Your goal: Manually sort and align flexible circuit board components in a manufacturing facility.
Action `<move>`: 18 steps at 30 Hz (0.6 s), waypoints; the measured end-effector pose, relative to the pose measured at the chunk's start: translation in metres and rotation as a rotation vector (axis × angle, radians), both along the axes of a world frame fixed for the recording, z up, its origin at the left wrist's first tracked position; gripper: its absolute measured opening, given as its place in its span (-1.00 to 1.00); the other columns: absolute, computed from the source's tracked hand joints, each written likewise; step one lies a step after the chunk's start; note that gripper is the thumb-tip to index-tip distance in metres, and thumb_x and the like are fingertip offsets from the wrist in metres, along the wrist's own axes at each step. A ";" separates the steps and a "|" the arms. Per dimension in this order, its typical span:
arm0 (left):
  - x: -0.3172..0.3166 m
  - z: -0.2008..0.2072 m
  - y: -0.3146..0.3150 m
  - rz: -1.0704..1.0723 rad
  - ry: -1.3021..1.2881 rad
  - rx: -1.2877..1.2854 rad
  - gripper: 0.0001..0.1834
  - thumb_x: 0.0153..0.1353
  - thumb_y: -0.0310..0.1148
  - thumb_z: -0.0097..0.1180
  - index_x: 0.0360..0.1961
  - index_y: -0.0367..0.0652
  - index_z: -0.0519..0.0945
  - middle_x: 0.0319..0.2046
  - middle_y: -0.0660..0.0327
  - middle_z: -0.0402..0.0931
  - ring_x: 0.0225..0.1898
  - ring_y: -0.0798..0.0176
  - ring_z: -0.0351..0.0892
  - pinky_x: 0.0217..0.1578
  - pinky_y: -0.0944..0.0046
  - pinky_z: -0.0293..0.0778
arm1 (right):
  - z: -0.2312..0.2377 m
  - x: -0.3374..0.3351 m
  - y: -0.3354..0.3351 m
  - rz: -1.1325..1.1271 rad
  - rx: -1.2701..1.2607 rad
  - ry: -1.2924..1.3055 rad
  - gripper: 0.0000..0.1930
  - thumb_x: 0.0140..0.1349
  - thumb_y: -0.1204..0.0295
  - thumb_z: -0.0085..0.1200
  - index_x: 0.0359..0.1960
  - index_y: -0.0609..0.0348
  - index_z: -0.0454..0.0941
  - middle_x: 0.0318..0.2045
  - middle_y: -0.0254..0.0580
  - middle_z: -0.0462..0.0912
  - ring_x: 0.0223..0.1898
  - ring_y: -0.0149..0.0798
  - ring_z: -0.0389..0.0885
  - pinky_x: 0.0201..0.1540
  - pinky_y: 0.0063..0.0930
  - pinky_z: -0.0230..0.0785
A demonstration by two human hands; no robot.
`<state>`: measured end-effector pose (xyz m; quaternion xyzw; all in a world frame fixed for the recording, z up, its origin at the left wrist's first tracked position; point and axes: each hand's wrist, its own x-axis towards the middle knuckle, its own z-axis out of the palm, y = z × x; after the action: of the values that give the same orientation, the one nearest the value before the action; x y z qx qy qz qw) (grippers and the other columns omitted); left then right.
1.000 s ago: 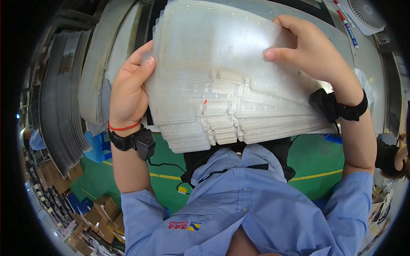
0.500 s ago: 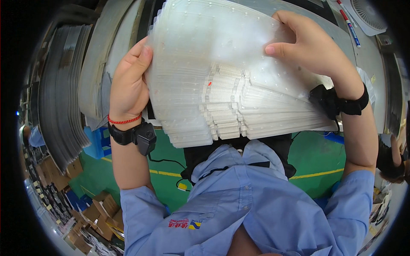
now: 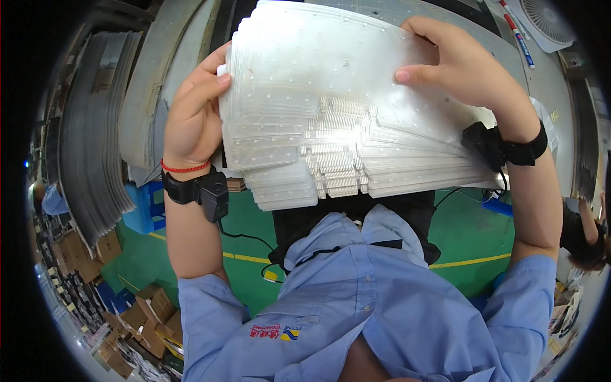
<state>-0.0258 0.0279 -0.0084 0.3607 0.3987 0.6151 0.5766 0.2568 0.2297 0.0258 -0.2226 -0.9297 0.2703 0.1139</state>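
Note:
A thick stack of translucent, dotted plastic sheets (image 3: 286, 70) is fanned out in front of me, with notched strips showing in stepped rows across its middle. My left hand (image 3: 194, 114) closes on the stack's left edge, thumb tip against the sheet edges and the other fingers partly hidden. At the upper right, my right hand (image 3: 455, 63) pinches the stack, its thumb flat on the top sheet and its fingers going over the far edge. From there the sheets spread toward the left and toward me. Each wrist wears a black strapped device.
The grey worktable (image 3: 547, 83) lies beneath and beyond the sheets. More sheet stacks (image 3: 95, 127) hang or stand at the left. A marker pen (image 3: 522, 44) and a white fan (image 3: 548, 19) are far right. A blue plastic stool (image 3: 143, 207) and cardboard boxes (image 3: 153, 302) stand lower left.
The sheets' left edges have shifted into more uneven groups, and the near edge sits slightly higher. A small red mark between sheets is now hidden. My right hand has barely moved.

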 end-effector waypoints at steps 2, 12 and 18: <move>-0.002 -0.006 -0.001 0.039 0.056 -0.016 -0.54 0.48 -0.32 -0.08 0.29 -0.34 0.35 0.09 0.10 0.56 0.08 0.31 0.58 0.11 0.33 0.48 | 0.006 -0.003 -0.003 -0.011 0.014 -0.073 -0.61 0.11 0.27 0.36 -0.17 0.25 0.49 -0.40 -0.37 0.48 -0.36 -0.44 0.43 -0.26 -0.54 0.32; 0.006 0.005 -0.009 0.082 0.105 -0.020 -0.53 0.49 -0.30 -0.10 0.31 -0.36 0.33 0.10 0.09 0.56 0.09 0.32 0.57 0.11 0.32 0.48 | 0.007 0.008 -0.002 -0.033 -0.064 -0.059 -0.59 0.12 0.27 0.36 -0.12 0.24 0.49 -0.38 -0.32 0.48 -0.33 -0.44 0.42 -0.24 -0.54 0.32; 0.009 -0.003 -0.022 0.152 0.200 -0.057 -0.49 0.50 -0.30 -0.13 0.34 -0.40 0.25 0.14 0.01 0.51 0.12 0.25 0.54 0.14 0.28 0.45 | 0.005 0.003 -0.016 -0.006 -0.035 -0.089 -0.58 0.10 0.31 0.36 -0.09 0.25 0.50 -0.36 -0.27 0.52 -0.30 -0.40 0.45 -0.20 -0.50 0.34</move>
<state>-0.0170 0.0064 -0.0118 0.3726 0.4977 0.6064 0.4958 0.2600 0.2141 0.0309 -0.2389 -0.9284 0.2761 0.0695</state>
